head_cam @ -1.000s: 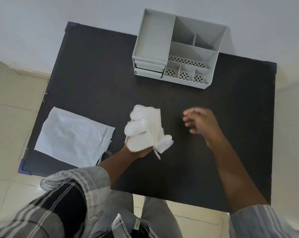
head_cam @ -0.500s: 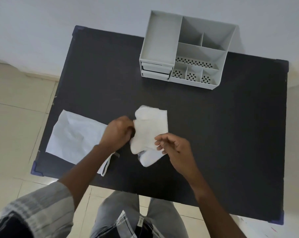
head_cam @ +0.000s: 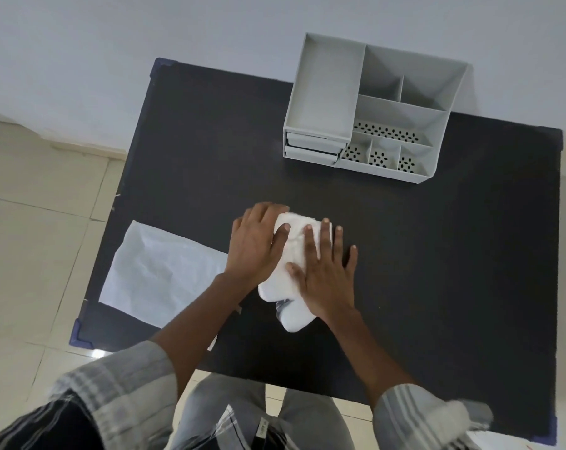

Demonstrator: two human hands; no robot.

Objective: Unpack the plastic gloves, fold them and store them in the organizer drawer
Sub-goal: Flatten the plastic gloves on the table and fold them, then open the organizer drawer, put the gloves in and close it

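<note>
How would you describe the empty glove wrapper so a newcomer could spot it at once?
Start at the black table and go to its near left corner. The wrapper lies flat there, a thin, creased white sheet to the left of the left hand. Unlike the thick white gloves pressed under both hands, nothing touches it.

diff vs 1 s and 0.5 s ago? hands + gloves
The left hand, which held the bundle of gloves up a second ago, brought it down to the black table. The right hand came in from the side, pinched an edge, and now both palms press the gloves flat, no grip closed on them. The empty packaging and grey organizer stayed put, drawers shut.
</note>
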